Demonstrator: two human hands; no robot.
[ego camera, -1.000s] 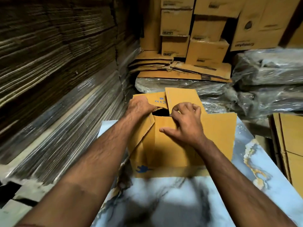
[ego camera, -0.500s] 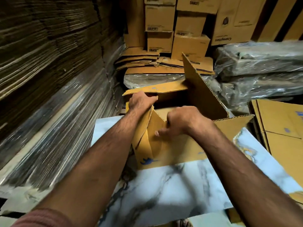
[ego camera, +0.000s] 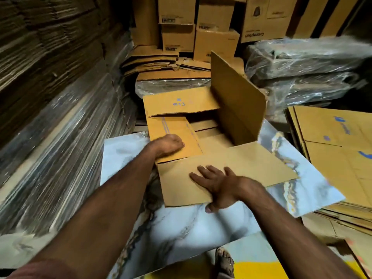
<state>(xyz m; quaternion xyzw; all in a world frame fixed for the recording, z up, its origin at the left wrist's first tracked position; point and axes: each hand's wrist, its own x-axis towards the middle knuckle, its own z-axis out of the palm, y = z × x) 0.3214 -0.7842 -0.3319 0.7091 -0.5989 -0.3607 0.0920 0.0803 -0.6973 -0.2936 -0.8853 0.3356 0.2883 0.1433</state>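
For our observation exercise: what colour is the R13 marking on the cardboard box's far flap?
The R13 marking is blue; the head view shows it best.

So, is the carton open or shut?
Open: on the carton, the near flap lies spread flat under the right hand, the right flap stands upright.

Worn: dull-red sleeve (ego camera: pixel 38 267) on left upper arm, left of counter (ego camera: pixel 201 228) | forearms (ego camera: pixel 112 208) bare, hairy | left hand (ego camera: pixel 169 144), right hand (ego camera: pixel 223 187) bare | dark strapped sandal (ego camera: pixel 224 262) on foot just below counter's near edge
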